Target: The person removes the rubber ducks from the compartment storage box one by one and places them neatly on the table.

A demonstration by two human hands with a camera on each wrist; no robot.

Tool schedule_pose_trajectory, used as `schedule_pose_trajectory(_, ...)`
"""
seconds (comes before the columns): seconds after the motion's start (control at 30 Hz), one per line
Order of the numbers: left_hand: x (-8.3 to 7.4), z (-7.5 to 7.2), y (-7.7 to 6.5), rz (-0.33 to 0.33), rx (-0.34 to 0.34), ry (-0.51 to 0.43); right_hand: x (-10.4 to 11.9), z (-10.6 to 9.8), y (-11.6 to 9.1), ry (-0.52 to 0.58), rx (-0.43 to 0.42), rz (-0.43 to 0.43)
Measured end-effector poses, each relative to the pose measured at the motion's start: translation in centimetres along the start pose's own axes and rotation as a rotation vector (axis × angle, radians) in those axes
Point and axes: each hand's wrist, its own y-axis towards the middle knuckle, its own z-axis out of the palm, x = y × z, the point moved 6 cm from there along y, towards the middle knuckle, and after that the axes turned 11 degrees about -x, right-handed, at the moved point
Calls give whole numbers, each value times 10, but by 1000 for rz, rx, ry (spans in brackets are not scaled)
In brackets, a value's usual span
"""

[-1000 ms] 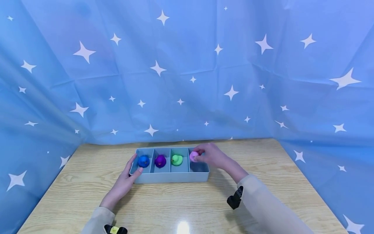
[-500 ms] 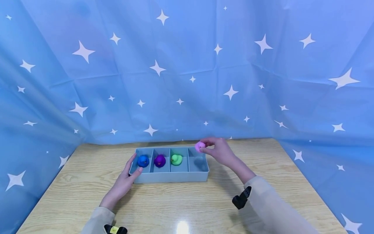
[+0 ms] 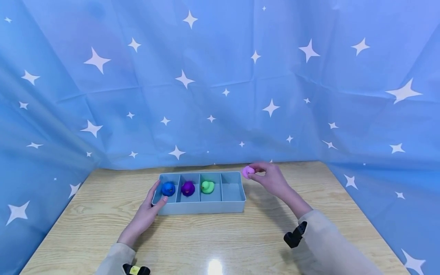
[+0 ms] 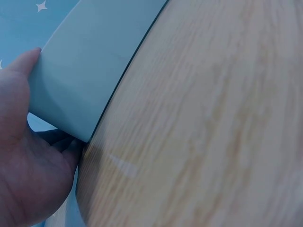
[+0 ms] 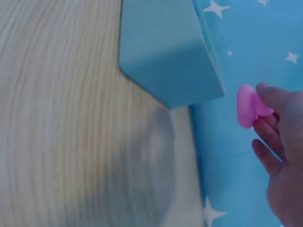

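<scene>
A pink rubber duck [image 3: 247, 172] is pinched between the thumb and fingers of my right hand [image 3: 271, 180], raised just past the right end of a light blue divided box [image 3: 203, 208]. In the right wrist view the same pink duck [image 5: 246, 106] is apart from the box [image 5: 165, 61]. My left hand [image 3: 146, 214] grips the box's left end, its thumb over the front rim. Inside, from left to right, sit a blue duck [image 3: 168, 188], a purple duck [image 3: 188, 188] and a green duck [image 3: 207, 187], one per compartment. The rightmost compartment holds nothing.
The box stands on a wood-grain table [image 3: 192, 240], near its back edge. A blue curtain [image 3: 220, 103] with white stars hangs behind the table and along both sides. A black wrist camera [image 3: 295, 235] is strapped by the right sleeve.
My right hand has lifted the pink duck out of the rightmost compartment and carried it right, beyond the box's end. The left hand and box have stayed in place.
</scene>
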Motion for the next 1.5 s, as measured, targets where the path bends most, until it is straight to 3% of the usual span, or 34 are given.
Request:
schedule_pose_trajectory(0.43,0,-1,0,-4,0,3,-41,5,-24,-64,62,88)
schedule_pose_trajectory(0.7,1,1,1,-6,11,13,-55,13,-33,-38,83,125)
schedule_pose_trajectory(1.5,1,1,0,-3,7,-1,-58,19,-38,-46,93,92)
